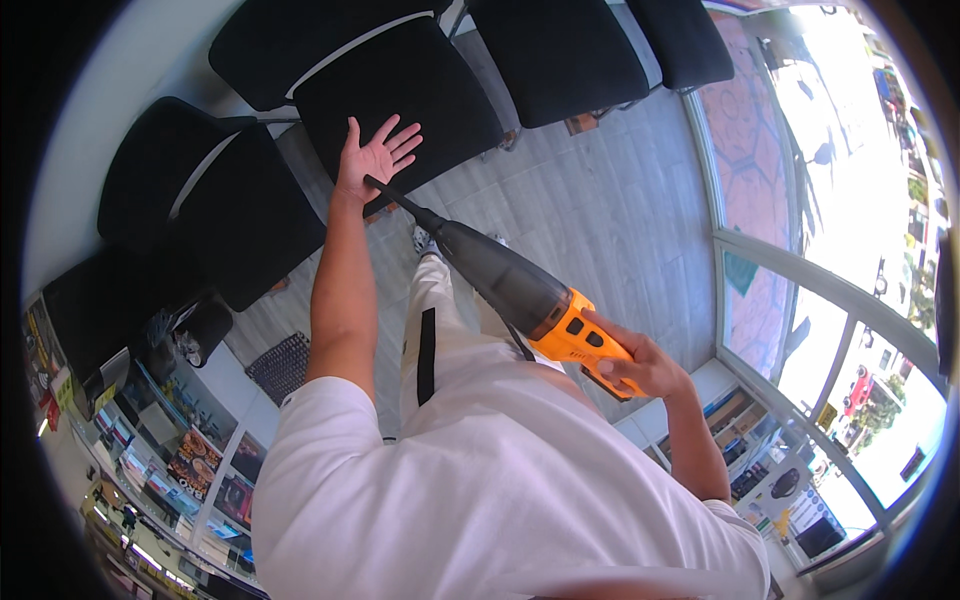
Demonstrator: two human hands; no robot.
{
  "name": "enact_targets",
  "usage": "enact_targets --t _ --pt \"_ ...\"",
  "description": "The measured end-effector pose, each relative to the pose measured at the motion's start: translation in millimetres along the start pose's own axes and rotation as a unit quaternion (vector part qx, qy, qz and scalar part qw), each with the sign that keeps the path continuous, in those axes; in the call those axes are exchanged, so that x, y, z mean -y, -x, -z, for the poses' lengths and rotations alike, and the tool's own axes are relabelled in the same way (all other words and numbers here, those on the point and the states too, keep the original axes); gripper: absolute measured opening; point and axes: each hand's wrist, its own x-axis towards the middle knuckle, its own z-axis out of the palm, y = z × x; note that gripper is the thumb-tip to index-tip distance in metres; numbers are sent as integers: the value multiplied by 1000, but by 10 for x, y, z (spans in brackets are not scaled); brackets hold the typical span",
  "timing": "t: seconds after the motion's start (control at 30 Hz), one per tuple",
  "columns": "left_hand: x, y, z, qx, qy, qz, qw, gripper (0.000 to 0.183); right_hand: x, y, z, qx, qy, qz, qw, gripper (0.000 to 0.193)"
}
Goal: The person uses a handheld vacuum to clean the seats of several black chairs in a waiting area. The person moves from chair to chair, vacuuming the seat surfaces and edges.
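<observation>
A handheld vacuum cleaner [510,285] with an orange body, a dark see-through dust cup and a narrow black nozzle slants across the view in front of me. My right hand [640,362] is closed around its orange handle end. My left hand [377,160] is stretched out ahead, palm up and fingers spread, holding nothing. The nozzle tip lies at the base of that palm; whether it touches the skin I cannot tell. Beneath my left hand is the seat of a black chair [400,80].
More black chairs [560,60] line the far side, with another chair [240,200] at the left. Grey wood-look floor [600,190] lies between them and my legs. Glass doors with a pale frame [780,255] stand at the right. Display cases [200,480] fill the lower left.
</observation>
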Motion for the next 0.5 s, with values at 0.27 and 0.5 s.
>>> enact_targets --t 0.27,0.5 --pt "-157 162 135 -84 38 -54 994 110 84 -45 -70 10 -33 25 999 82" --pt "-261 293 42 88 63 13 994 108 178 -58 -50 39 -50 17 998 83"
